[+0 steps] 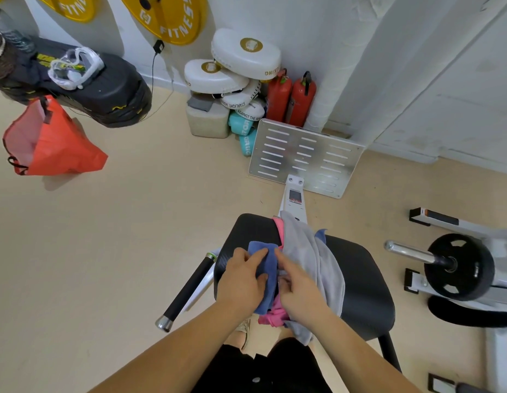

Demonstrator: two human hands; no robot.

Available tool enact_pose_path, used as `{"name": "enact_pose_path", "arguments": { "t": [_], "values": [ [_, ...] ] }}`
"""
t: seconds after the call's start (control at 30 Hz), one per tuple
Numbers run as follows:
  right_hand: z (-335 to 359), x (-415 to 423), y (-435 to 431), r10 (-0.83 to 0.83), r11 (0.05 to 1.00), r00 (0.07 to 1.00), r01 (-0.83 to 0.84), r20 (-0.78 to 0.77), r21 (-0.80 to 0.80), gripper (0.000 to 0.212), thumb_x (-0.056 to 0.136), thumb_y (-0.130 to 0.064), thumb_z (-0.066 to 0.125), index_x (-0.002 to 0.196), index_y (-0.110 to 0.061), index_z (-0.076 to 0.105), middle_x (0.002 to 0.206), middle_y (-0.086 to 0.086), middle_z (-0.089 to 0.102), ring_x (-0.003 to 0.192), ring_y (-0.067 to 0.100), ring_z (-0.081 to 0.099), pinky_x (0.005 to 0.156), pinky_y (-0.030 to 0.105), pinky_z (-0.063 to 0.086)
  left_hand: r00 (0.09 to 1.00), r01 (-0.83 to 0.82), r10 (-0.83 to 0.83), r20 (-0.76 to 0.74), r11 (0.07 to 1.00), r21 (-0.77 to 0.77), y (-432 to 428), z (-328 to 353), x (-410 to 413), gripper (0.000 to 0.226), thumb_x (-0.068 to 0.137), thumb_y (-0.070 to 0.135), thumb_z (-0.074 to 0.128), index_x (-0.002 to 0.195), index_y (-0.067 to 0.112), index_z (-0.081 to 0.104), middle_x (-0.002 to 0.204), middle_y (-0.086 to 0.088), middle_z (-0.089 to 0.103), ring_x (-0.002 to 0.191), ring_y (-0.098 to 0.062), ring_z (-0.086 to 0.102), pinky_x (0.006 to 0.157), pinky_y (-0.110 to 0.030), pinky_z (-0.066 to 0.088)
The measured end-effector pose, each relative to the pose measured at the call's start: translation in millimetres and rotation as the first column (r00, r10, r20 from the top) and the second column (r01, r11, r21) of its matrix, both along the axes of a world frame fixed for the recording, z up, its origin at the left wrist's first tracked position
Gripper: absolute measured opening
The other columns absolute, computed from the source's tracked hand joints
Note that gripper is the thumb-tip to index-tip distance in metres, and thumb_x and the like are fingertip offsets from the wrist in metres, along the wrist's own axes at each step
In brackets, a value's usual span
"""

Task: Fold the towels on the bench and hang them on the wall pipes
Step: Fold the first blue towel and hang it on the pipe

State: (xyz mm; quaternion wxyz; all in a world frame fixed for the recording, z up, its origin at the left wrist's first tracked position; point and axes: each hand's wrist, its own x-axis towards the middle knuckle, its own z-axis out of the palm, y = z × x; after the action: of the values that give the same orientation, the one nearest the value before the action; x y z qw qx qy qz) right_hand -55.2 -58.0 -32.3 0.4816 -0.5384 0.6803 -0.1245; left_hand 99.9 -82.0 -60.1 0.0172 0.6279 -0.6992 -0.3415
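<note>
Early yet: our left grip [241,279] clamps the small blue cloth towel [270,263] on the black padded surface [360,279]; our right grip [299,293] touches it, closure unclear; a rumpled grey towel [311,251] and pink towel [272,316] await, seemingly nothing hung

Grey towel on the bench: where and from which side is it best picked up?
Pinch the grey towel at its far end, probably: it lies loose and uncovered there. Come from above on the right; nearer it bunches over the pink towel.
</note>
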Motion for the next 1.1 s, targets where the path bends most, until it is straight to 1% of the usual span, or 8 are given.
{"name": "enact_pose_path", "arguments": {
  "t": [0.17, 0.3, 0.53, 0.63, 0.77, 0.83, 0.9, 1.1],
  "values": [
    [-0.7, -5.3, -5.8, 0.073, 0.995, 0.996, -0.070, -0.044, 0.075, 0.055, 0.102, -0.002, 0.043, 0.154, -0.019, 0.041, 0.150, 0.011, 0.051, 0.137, 0.026, 0.049, 0.104, 0.013, 0.032, 0.998, -0.036, 0.038, 0.048, 0.999, -0.034, 6.7, -1.4, -16.3, 0.051, 0.101, 0.036, 0.049, 0.150, 0.042, 0.038, 0.130, 0.001, 0.038, 0.112, -0.018, 0.040, 0.080, -0.031, 0.054],
    [-1.6, -5.6, -15.2, 0.157, 0.977, 0.985, -0.144, -0.076, 0.159, 0.046, 0.105, -0.014, 0.044, 0.151, -0.014, 0.042, 0.137, 0.008, 0.053, 0.104, 0.017, 0.055, 0.092, 0.016, 0.043, 0.976, -0.187, 0.185, -0.119, 0.982, -0.010, 24.1, -4.9, -3.7, 0.065, 0.097, 0.035, 0.057, 0.155, 0.041, 0.029, 0.142, 0.006, 0.029, 0.121, -0.013, 0.040, 0.092, -0.029, 0.054],
    [4.3, 1.7, -19.5, 0.290, 0.942, 0.948, -0.258, -0.130, 0.216, 0.056, 0.107, -0.021, 0.041, 0.160, -0.014, 0.023, 0.145, 0.006, 0.039, 0.103, 0.011, 0.047, 0.097, 0.015, 0.039, 0.942, -0.262, 0.299, -0.155, 0.939, 0.221, 30.3, -4.9, -2.6, 0.080, 0.097, 0.044, 0.057, 0.155, 0.053, 0.002, 0.114, 0.003, 0.037, 0.080, -0.008, 0.059, 0.069, -0.014, 0.047],
    [19.4, -2.0, -16.8, 0.166, 0.965, 0.981, -0.141, -0.099, 0.221, 0.043, 0.105, -0.011, 0.042, 0.148, -0.010, 0.041, 0.138, 0.013, 0.054, 0.113, 0.024, 0.059, 0.099, 0.024, 0.046, 0.962, -0.202, 0.236, -0.139, 0.954, 0.220, 19.8, -1.5, -3.0, 0.077, 0.099, 0.030, 0.058, 0.157, 0.048, 0.011, 0.111, 0.000, 0.038, 0.072, -0.012, 0.055, 0.074, -0.019, 0.049],
    [41.1, -14.0, -4.4, 0.010, 0.988, 0.990, 0.011, -0.138, 0.152, 0.048, 0.105, -0.014, 0.047, 0.152, -0.020, 0.038, 0.112, -0.001, 0.065, 0.088, 0.008, 0.062, 0.073, 0.002, 0.045, 0.992, -0.022, 0.036, -0.121, 0.993, 0.115, 12.7, 15.2, 0.2, 0.070, 0.100, 0.023, 0.054, 0.158, 0.043, 0.021, 0.112, -0.003, 0.037, 0.083, -0.021, 0.058, 0.085, -0.032, 0.054],
    [50.8, -18.1, 3.3, 0.018, 0.994, 0.995, -0.007, -0.102, 0.108, 0.055, 0.104, -0.018, 0.052, 0.155, -0.027, 0.031, 0.130, -0.005, 0.055, 0.118, 0.013, 0.060, 0.093, 0.007, 0.042, 0.986, 0.050, -0.041, -0.164, 0.997, 0.056, 14.0, 29.3, 5.0, 0.066, 0.100, 0.020, 0.053, 0.157, 0.041, 0.025, 0.113, -0.002, 0.037, 0.085, -0.021, 0.058, 0.084, -0.032, 0.054],
    [64.3, -21.0, 9.0, 0.125, 0.991, 0.983, -0.118, -0.132, 0.061, 0.063, 0.104, -0.023, 0.056, 0.157, -0.031, 0.023, 0.155, -0.005, 0.036, 0.145, 0.019, 0.040, 0.110, 0.016, 0.031, 0.967, 0.111, -0.109, -0.233, 0.994, -0.003, 16.5, 50.3, 11.9, 0.066, 0.100, 0.019, 0.053, 0.157, 0.040, 0.029, 0.113, 0.001, 0.039, 0.086, -0.016, 0.056, 0.081, -0.024, 0.052],
    [128.1, -35.3, 10.1, 0.322, 0.940, 0.934, -0.335, -0.157, -0.061, 0.104, 0.081, -0.036, 0.081, 0.161, -0.039, 0.014, 0.170, -0.015, 0.006, 0.156, 0.013, 0.010, 0.127, 0.041, 0.024, 0.902, 0.308, -0.348, -0.254, 0.933, -0.185, 37.2, 124.5, 33.6, 0.078, 0.093, 0.026, 0.058, 0.157, 0.044, 0.018, 0.121, 0.014, 0.050, 0.103, -0.004, 0.049, 0.086, -0.018, 0.045]
  ]
}}
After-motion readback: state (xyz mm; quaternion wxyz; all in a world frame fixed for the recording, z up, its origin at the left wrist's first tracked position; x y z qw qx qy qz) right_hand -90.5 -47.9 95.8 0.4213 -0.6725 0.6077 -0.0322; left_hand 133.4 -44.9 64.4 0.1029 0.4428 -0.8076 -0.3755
